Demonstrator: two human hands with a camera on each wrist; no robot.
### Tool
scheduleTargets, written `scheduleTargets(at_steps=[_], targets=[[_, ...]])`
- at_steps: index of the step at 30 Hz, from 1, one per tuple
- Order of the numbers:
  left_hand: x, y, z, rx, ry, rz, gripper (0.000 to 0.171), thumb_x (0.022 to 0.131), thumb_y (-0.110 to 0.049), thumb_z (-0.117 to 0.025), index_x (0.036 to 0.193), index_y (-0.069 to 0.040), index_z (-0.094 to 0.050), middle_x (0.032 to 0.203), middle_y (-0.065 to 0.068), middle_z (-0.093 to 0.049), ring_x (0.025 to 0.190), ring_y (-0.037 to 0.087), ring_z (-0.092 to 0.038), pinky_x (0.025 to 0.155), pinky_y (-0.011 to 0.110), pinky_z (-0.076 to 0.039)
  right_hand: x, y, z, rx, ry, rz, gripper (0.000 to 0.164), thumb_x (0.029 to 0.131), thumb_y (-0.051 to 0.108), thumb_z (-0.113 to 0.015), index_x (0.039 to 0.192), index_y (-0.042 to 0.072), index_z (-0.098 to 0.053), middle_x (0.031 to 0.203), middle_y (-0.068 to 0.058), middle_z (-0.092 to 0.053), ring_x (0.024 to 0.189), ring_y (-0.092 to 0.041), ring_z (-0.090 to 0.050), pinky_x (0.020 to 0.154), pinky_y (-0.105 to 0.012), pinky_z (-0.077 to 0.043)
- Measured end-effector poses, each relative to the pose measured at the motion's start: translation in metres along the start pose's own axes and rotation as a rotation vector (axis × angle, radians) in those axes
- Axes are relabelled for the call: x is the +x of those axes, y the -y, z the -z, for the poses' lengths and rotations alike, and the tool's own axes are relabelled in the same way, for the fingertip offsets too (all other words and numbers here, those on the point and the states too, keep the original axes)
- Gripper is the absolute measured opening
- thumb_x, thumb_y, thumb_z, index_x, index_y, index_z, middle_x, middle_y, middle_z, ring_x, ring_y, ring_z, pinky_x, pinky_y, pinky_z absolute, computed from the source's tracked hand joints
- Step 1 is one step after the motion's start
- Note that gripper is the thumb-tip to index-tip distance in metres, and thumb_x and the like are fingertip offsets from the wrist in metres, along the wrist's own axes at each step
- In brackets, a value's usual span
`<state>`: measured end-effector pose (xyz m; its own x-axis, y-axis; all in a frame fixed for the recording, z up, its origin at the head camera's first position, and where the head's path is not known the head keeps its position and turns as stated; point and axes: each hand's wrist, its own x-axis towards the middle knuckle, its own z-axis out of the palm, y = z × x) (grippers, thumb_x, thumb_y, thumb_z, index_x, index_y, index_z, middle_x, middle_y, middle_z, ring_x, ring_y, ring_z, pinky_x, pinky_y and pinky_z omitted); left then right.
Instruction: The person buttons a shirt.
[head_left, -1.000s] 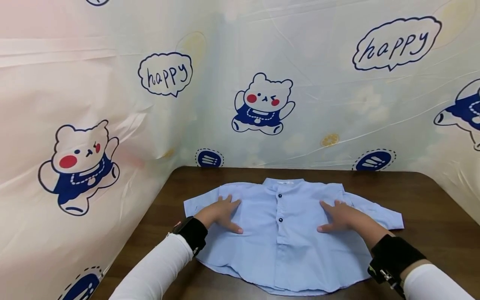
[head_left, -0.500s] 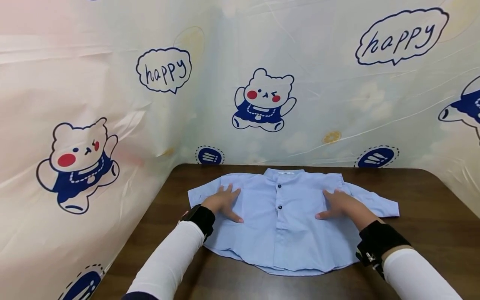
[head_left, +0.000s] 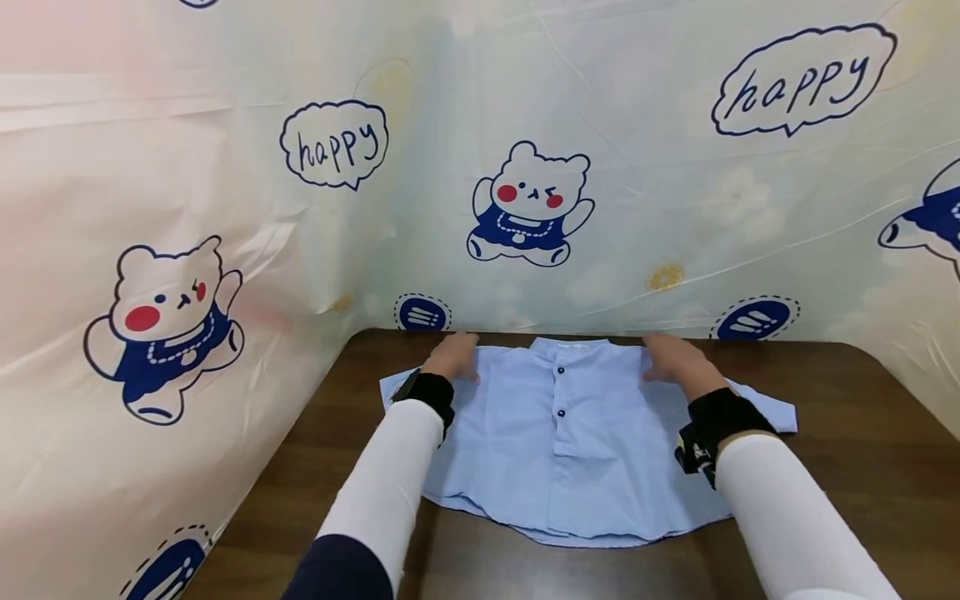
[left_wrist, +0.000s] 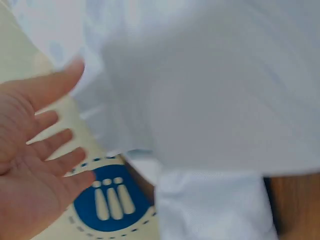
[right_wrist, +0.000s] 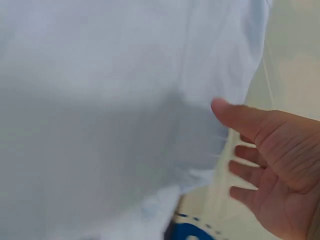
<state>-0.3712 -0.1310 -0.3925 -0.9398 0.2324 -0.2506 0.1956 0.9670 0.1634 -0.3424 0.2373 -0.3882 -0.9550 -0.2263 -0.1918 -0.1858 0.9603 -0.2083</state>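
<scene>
A light blue short-sleeved shirt (head_left: 517, 442) lies spread front up, its collar (head_left: 570, 343) at the far side and two dark buttons down the placket. At the shoulder on the left is my left hand (head_left: 453, 357); my right hand (head_left: 678, 364) is at the opposite shoulder. Both overlap the shirt's far edge in the head view. In the left wrist view the fingers (left_wrist: 60, 162) are spread and relaxed beside the cloth, the thumb over its edge. The right wrist view has the thumb (right_wrist: 237, 114) at the cloth's edge, with the other fingers extended apart.
The shirt lies on a dark brown wooden table (head_left: 847, 483) with rounded far corners. Right behind the table's far edge hangs a pale curtain (head_left: 637, 167) printed with bears and "happy" bubbles, which also runs along the left side.
Both hands have slid from the shirt's chest up to its shoulders at the far edge. Earlier, the shirt shifted slightly away from me, its hem now farther from the table's near side.
</scene>
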Motion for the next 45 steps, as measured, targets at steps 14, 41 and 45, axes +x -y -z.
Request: scheduleTargets(at_steps=[14,41,45], targets=[[0.008,0.011,-0.019,0.150,-0.245,0.019,0.009,0.092,-0.006,-0.065,0.094,-0.009,-0.073,0.098,0.008,-0.069,0.094,0.028,-0.063,0.088,0.050,-0.046,0.008,-0.021,-0.017,-0.124,-0.247,-0.014,0.005,0.081,0.005,-0.069,0.084,0.001,-0.069,0.085,-0.015,-0.067,0.089,-0.039,-0.059,0.088,-0.061,-0.040],[-0.140,0.037,-0.013,0.226,-0.790,-0.735,0.030,0.053,0.010,-0.072,0.064,-0.012,-0.054,0.059,-0.002,-0.055,0.054,0.018,-0.053,0.053,0.035,-0.043,-0.146,-0.017,-0.013,-0.195,-0.759,0.735,0.043,0.044,-0.010,-0.081,0.079,0.008,-0.064,0.080,-0.005,-0.064,0.074,-0.027,-0.059,0.074,-0.049,-0.048],[-0.164,0.037,-0.031,0.216,-0.579,-0.722,0.036,0.057,0.011,-0.067,0.063,-0.017,-0.044,0.058,-0.008,-0.042,0.055,0.009,-0.039,0.050,0.027,-0.035,-0.169,-0.018,-0.034,-0.132,-0.527,0.697,0.046,0.052,-0.012,-0.080,0.091,0.009,-0.067,0.096,-0.003,-0.069,0.085,-0.023,-0.064,0.072,-0.044,-0.053]])
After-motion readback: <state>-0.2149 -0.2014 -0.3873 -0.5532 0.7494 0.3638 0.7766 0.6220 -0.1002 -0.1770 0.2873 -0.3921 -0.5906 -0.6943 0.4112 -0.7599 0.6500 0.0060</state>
